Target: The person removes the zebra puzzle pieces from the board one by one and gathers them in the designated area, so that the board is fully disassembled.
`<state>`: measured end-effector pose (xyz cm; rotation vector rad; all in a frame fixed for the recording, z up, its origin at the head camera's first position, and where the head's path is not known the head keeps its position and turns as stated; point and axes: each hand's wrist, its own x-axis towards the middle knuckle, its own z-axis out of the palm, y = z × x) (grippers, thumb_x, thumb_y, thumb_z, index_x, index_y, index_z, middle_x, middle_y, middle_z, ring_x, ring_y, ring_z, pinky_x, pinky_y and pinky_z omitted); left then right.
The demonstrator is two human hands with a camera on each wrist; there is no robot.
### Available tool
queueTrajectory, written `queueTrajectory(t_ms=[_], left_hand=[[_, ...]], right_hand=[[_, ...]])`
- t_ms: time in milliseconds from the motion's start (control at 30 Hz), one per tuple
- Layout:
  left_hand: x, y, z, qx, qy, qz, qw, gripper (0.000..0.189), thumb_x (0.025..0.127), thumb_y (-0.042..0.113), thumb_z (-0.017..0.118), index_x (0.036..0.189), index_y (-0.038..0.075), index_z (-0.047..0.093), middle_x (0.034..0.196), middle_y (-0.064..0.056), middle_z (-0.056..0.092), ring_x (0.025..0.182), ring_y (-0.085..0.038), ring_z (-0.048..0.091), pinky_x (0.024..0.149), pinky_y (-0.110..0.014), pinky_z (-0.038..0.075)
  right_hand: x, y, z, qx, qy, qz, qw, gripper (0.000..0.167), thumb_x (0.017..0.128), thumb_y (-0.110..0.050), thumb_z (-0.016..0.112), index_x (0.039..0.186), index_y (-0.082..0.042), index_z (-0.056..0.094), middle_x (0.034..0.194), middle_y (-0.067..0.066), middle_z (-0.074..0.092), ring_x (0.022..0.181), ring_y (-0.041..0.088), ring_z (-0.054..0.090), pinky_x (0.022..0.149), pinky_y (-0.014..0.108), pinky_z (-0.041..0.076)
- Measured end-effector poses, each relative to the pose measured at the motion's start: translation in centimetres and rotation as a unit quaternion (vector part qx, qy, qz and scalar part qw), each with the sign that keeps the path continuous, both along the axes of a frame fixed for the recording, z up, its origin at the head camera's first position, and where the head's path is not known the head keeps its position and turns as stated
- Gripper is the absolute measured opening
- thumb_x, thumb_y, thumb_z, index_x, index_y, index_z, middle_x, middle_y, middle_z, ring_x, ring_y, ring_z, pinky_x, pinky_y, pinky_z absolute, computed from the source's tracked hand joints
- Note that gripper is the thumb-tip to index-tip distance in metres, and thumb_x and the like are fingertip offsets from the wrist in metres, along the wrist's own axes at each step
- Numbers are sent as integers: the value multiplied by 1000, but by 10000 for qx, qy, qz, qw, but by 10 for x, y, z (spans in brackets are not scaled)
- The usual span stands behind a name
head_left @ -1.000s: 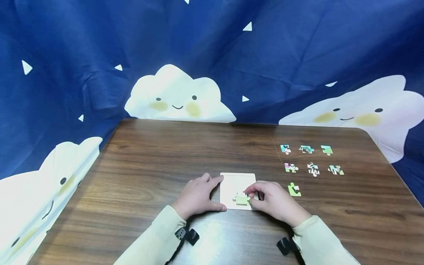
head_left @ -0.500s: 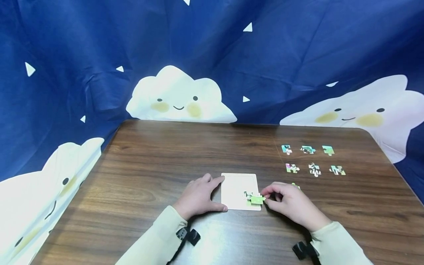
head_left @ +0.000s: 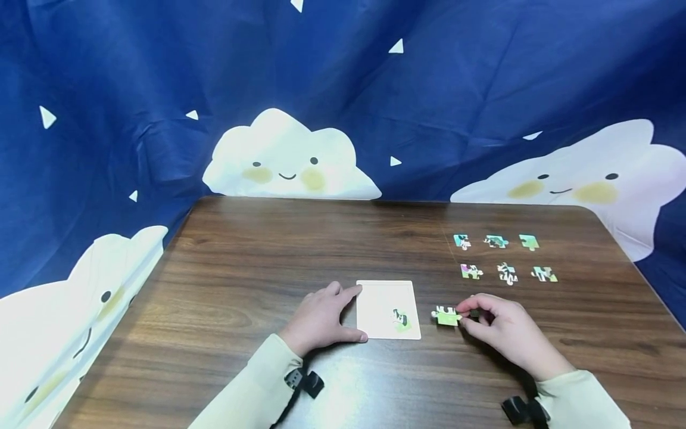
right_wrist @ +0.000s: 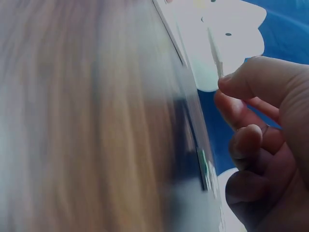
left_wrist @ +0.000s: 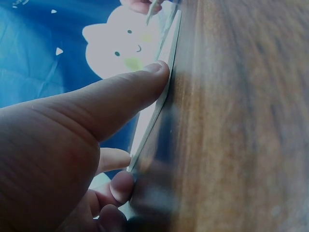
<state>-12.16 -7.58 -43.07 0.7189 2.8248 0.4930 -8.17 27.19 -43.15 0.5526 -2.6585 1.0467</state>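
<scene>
My left hand [head_left: 327, 316] rests at the left side of a square white puzzle board [head_left: 377, 307], thumb at the near corner and index finger at the far one. In the left wrist view the thumb [left_wrist: 120, 94] lies along the board's edge. One puzzle piece, green with black and white [head_left: 401, 320], lies at the lower right of the board. My right hand [head_left: 501, 325] pinches a green-and-white puzzle piece [head_left: 446, 317] between thumb and fingers, right of the board. The right wrist view shows that piece [right_wrist: 215, 50] edge-on, held off the table.
Several loose puzzle pieces lie in two rows at the right back, including a green one [head_left: 529, 242] and a black-and-white one [head_left: 507, 273]. The brown wooden table [head_left: 241, 256] ends at a blue curtain [head_left: 321, 71] with smiling clouds.
My right hand has carried the pinched puzzle piece rightward from over the board, uncovering the piece lying there. The hand now covers where another loose piece lay. My left hand stays put.
</scene>
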Motion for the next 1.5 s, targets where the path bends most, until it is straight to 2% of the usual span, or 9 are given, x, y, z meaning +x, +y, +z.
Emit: queueTrajectory(t_ms=[200,567,933,1233,1500], left_hand=[[0,-1,-1,33,-2,-4,10000,94,70,66,79,149,23,51,90,5,44,72,-13,45,70,-32,39],[0,1,-2,-28,-55,10,10000,95,69,68,78,149,24,50,90,6,43,71,-12,45,69,-31,38],[0,1,0,-17,-83,21,10000,95,69,68,78,149,24,50,90,7,44,73,-12,45,71,-32,38],[0,0,-1,-27,-105,57,9999,96,69,68,78,149,24,49,90,6,44,72,-13,45,71,-31,38],[1,0,0,41,-101,70,9999,95,69,67,79,149,24,50,90,6,44,71,-13,45,70,-31,38]], right_hand=[[1,17,-2,37,-63,-336,9994,30,74,1,81,86,-24,71,65,-17,51,58,1,45,55,18,35],[-2,51,-1,145,-368,-676,9969,23,77,-2,81,84,-21,72,69,-16,57,61,1,48,58,19,35],[-6,85,0,596,-1075,-1033,9870,6,85,-14,78,89,-17,74,74,-12,63,64,3,49,60,22,36],[-5,108,-2,663,-1332,-1113,9826,8,86,-16,78,93,-14,73,75,-10,61,67,2,48,62,22,34],[-6,117,-4,774,-1235,-1181,9822,13,88,-16,76,100,-11,74,83,-9,67,70,0,49,64,21,35]])
